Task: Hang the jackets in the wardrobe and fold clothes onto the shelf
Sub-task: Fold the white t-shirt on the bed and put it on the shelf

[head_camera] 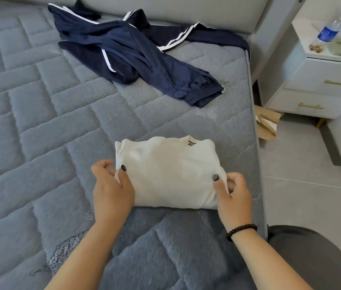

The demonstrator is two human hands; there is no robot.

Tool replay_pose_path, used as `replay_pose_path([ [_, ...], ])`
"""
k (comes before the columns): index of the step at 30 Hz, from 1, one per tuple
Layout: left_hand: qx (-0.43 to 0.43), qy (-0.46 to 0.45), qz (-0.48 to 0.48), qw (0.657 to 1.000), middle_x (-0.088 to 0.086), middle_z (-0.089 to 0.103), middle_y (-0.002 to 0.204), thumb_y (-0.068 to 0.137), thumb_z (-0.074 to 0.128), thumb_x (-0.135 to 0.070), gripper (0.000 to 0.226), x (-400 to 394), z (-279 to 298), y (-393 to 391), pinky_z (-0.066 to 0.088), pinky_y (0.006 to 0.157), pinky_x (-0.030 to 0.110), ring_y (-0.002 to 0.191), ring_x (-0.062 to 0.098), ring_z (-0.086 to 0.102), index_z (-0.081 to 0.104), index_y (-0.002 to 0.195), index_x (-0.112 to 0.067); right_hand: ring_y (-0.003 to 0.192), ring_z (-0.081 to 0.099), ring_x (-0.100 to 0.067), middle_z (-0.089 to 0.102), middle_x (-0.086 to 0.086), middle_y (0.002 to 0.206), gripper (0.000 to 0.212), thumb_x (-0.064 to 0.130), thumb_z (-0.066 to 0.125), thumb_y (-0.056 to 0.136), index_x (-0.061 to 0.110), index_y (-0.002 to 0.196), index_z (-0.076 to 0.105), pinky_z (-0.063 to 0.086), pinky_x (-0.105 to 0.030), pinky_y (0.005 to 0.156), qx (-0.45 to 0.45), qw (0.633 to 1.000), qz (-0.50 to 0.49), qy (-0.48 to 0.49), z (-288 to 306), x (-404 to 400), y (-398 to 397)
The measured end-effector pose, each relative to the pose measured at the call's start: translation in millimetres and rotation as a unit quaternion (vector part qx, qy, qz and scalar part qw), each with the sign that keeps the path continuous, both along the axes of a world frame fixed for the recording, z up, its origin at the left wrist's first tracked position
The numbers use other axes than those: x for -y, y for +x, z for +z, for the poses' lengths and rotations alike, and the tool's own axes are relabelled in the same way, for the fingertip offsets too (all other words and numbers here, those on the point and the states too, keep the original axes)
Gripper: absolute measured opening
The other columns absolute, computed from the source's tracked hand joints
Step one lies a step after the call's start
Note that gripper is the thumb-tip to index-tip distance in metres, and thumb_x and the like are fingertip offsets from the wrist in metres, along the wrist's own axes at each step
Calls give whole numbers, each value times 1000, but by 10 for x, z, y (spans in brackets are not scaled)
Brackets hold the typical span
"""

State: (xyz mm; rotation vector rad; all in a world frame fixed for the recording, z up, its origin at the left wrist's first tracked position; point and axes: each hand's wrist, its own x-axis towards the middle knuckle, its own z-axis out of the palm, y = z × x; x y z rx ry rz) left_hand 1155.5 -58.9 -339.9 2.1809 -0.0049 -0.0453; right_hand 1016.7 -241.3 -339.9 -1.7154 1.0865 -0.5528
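Folded white top [170, 172] on the near right of the quilted bed [29, 122], left hand [111, 185] and right hand [233, 195] pinching its side edges. Best lifted level, fingers slid under. Navy track clothes [136, 57] unfolded, farther back.

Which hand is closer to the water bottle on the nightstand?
Right. The right hand pinches the folded white top's right edge, on the water bottle's side; the left hand grips the opposite edge, farther away.
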Motion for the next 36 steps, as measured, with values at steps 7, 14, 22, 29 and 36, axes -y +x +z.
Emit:
replay_pose_path([
  [7, 89, 130, -72, 985, 9, 49, 138, 93, 54, -23, 58, 196, 167, 14, 37, 103, 47, 131, 30, 41, 30, 144, -10, 122, 48, -21, 27, 1, 148, 64, 7, 57, 90, 22, 145, 27, 46, -37, 96, -114, 980, 75, -148, 153, -78, -72],
  [14, 120, 275, -348, 888, -2, 7, 163, 88, 6, -54, 74, 418, -115, -53, -3, 121, 48, 150, 15, -6, 24, 154, -25, 147, 14, -30, 22, -12, 157, 51, 16, 48, 97, 16, 146, 37, 17, -48, 118, -185, 849, 326, -373, 64, -138, 325],
  [22, 112, 307, -293, 899, 1, 3, 163, 90, 17, -57, 71, 407, -321, -17, -2, 121, 46, 151, 19, -3, 19, 155, -28, 142, -26, -8, -23, 8, 157, 72, 65, 5, 88, 32, 151, -8, -14, -45, 117, -291, 863, 291, -293, -415, 6, 347],
  [29, 17, 283, -119, 952, 9, 1, 164, 84, 17, -70, 89, 311, -274, -53, 8, 120, 51, 150, 30, 1, 1, 156, -20, 146, -17, -27, -26, -8, 156, 70, 49, 23, 97, 23, 149, -14, -3, -47, 118, -288, 894, 203, -277, -369, 3, 392],
  [36, -132, -20, 14, 991, -14, 51, 132, 79, 56, -57, 86, 80, -10, -12, 40, 82, 37, 107, 17, 54, 17, 149, -27, 129, 40, -29, 44, -9, 140, 88, 38, 72, 79, 10, 147, 24, 36, -41, 102, -207, 978, 6, -34, -147, 175, 411],
])
